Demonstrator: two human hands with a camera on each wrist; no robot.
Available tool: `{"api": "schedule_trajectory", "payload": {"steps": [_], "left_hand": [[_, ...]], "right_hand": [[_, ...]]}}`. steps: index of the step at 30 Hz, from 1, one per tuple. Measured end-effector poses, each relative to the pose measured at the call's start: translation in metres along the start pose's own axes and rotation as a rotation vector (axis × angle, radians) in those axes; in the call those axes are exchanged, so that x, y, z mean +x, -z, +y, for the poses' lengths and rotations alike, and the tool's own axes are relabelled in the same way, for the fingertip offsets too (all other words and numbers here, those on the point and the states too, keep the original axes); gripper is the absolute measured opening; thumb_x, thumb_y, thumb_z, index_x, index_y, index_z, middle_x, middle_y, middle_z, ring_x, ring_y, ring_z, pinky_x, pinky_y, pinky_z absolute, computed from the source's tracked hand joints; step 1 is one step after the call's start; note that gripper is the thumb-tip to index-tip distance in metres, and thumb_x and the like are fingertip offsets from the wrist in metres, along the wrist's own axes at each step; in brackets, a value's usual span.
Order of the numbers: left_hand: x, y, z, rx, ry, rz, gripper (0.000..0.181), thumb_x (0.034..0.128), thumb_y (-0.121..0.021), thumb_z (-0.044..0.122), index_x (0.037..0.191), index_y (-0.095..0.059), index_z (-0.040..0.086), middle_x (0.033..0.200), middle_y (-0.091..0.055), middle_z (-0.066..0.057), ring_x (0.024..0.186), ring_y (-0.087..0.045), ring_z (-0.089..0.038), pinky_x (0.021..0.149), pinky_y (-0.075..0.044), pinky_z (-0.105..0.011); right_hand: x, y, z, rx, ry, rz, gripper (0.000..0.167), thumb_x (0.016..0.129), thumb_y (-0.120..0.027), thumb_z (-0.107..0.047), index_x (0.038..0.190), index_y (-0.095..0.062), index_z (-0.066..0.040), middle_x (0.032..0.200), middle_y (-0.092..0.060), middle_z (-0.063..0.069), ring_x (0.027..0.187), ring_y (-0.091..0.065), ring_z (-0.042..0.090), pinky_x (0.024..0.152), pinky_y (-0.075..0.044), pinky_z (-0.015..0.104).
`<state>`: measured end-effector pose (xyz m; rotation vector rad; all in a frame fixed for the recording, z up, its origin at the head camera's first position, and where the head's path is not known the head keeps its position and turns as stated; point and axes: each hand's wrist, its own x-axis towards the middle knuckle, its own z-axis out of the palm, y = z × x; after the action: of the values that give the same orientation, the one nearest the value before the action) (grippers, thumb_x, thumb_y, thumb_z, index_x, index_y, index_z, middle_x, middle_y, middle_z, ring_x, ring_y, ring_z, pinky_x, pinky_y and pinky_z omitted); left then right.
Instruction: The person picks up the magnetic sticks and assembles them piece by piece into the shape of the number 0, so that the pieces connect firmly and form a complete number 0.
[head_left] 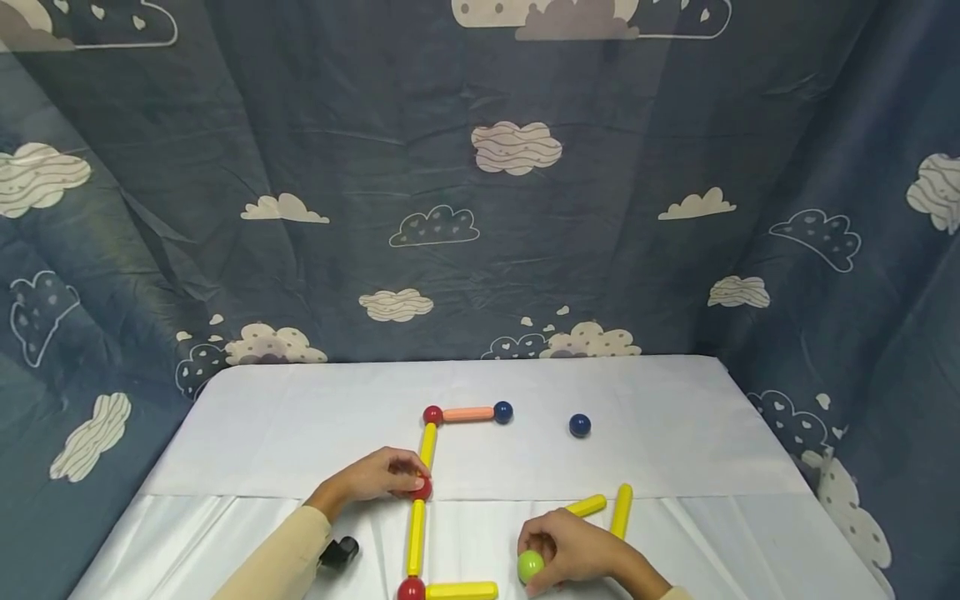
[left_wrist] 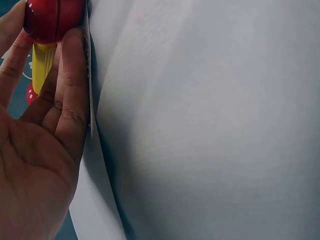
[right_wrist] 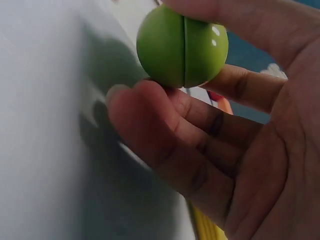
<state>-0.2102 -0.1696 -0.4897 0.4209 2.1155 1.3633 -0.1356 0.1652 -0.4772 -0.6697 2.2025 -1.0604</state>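
My left hand (head_left: 381, 474) holds the middle red ball (left_wrist: 54, 20) between thumb and fingers. Yellow sticks (head_left: 416, 537) run up and down from that ball. At the upper end sits another red ball (head_left: 432, 415), joined by an orange stick (head_left: 468, 414) to a blue ball (head_left: 503, 412). The lower end has a third red ball (head_left: 412, 589) with a yellow stick (head_left: 462, 591) pointing right. To the right of this chain, my right hand (head_left: 573, 546) pinches a green ball (right_wrist: 182, 47) low over the white table (head_left: 300, 417).
A loose blue ball (head_left: 580, 426) lies at the back right. Two loose yellow sticks (head_left: 622, 510) lie behind my right hand, one partly hidden by it. A small black object (head_left: 340, 552) sits by my left forearm. A dark cloud-patterned cloth (head_left: 480, 250) surrounds the table.
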Motion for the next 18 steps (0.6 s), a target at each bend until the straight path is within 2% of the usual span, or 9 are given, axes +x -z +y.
{"api": "schedule_trajectory", "payload": {"steps": [5, 12, 18], "left_hand": [[0.001, 0.0, 0.001, 0.004, 0.002, 0.006, 0.02, 0.0903, -0.068, 0.015, 0.107, -0.068, 0.004, 0.095, -0.067, -0.003, 0.079, -0.059, -0.014, 0.071, -0.052, -0.029], [0.001, 0.0, 0.001, 0.012, 0.002, 0.01, 0.021, 0.0899, -0.069, 0.017, 0.107, -0.068, 0.005, 0.095, -0.067, -0.002, 0.079, -0.058, -0.015, 0.071, -0.051, -0.029], [0.002, -0.001, -0.001, 0.007, -0.001, 0.002, 0.02, 0.09, -0.068, 0.017, 0.107, -0.068, 0.006, 0.095, -0.067, -0.002, 0.079, -0.057, -0.014, 0.071, -0.05, -0.029]], "right_hand": [[0.003, -0.007, -0.004, -0.058, 0.032, -0.056, 0.02, 0.073, -0.083, -0.017, 0.083, -0.065, -0.02, 0.065, -0.051, -0.013, 0.059, -0.044, -0.001, 0.054, -0.038, 0.016], [0.007, -0.015, -0.011, -0.156, 0.055, -0.068, 0.02, 0.075, -0.082, -0.023, 0.082, -0.063, -0.023, 0.062, -0.048, -0.015, 0.055, -0.041, -0.002, 0.052, -0.037, 0.016], [0.009, -0.02, -0.016, -0.122, 0.018, -0.074, 0.018, 0.075, -0.081, -0.018, 0.084, -0.065, -0.021, 0.062, -0.049, -0.014, 0.056, -0.042, -0.001, 0.054, -0.039, 0.016]]}}
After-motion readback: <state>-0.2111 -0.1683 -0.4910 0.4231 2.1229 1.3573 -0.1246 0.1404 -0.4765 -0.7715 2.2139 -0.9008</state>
